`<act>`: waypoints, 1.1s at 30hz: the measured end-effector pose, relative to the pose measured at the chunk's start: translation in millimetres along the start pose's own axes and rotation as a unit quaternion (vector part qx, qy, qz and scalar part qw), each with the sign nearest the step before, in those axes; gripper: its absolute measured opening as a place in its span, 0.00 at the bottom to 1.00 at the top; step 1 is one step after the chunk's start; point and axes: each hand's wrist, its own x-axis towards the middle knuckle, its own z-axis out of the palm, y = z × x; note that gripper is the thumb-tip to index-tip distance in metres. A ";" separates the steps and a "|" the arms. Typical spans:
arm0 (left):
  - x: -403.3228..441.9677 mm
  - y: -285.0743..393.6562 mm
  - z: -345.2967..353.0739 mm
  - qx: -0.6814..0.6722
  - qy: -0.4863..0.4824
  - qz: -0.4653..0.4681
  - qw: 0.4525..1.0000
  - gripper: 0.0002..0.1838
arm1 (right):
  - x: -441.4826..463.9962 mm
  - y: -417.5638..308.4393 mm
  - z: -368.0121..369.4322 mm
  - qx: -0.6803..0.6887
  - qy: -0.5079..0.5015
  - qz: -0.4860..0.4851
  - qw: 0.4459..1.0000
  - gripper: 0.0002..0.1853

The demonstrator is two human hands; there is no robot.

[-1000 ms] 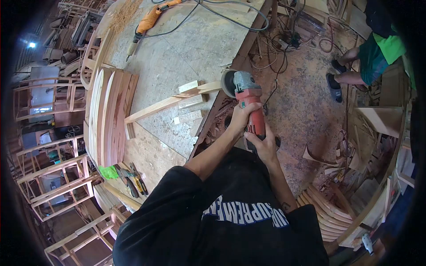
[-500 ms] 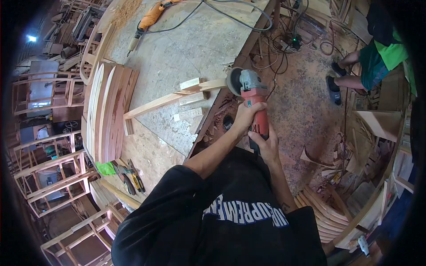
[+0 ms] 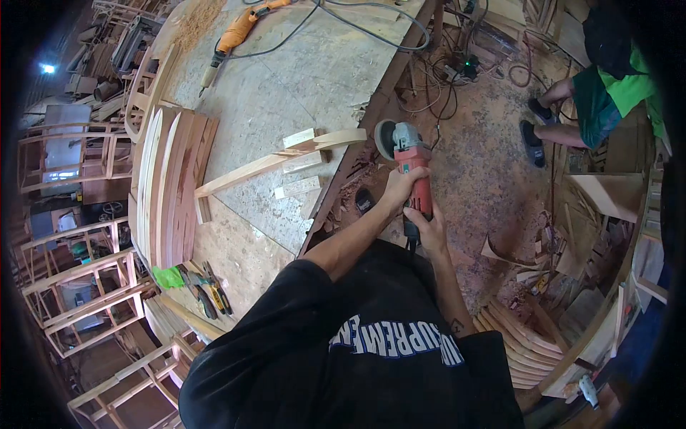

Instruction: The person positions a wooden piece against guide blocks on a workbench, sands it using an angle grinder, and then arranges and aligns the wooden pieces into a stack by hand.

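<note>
The grinder [image 3: 421,196] had just come away from the wood: its disc [image 3: 384,140] had overlapped the tip of the long, curved strip [image 3: 246,171] in view, and a narrow gap now showed between them near the middle of the frame. I judged that the disc was no longer working that end, whose rounded face had come into plain sight. Whether the disc was spinning, I could not tell.

The left hand [image 3: 402,187] was wrapped round the red body just behind the grey head, its thumb across the top. The right hand [image 3: 431,229] held the rear of the body, thumb laid over it and the other fingers mostly hidden underneath. The strip lay on the worktop [image 3: 261,93], propped on small blocks, its tip reaching out past the edge. An orange power tool [image 3: 238,30] lay at the upper left, above a stack of curved pieces [image 3: 175,186]. Another person [image 3: 622,86] was at the upper right, apart from both hands.

As for writing, white letters edged in blue [image 3: 400,342] on the black shirt [image 3: 343,286] read SUPREME, repeated and broken by folds. The small label on the grinder was too blurred to read, so its make stayed unknown.
</note>
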 end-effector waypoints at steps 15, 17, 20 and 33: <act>-36.5 41.3 -14.2 -0.082 -0.043 0.026 0.995 0.16 | -16.2 -37.0 27.7 -0.075 -0.008 -0.095 0.993 0.34; -27.6 28.7 -9.6 -0.047 -0.044 0.015 0.998 0.16 | -15.1 -32.8 22.4 -0.059 -0.003 -0.076 0.995 0.34; -14.1 16.9 -1.8 -0.037 -0.044 0.001 0.998 0.16 | -11.5 -18.3 11.6 -0.049 0.018 -0.060 0.997 0.31; -44.2 45.9 -18.8 -0.077 -0.053 0.034 0.995 0.18 | -20.2 -40.6 35.2 -0.137 0.009 -0.145 0.980 0.35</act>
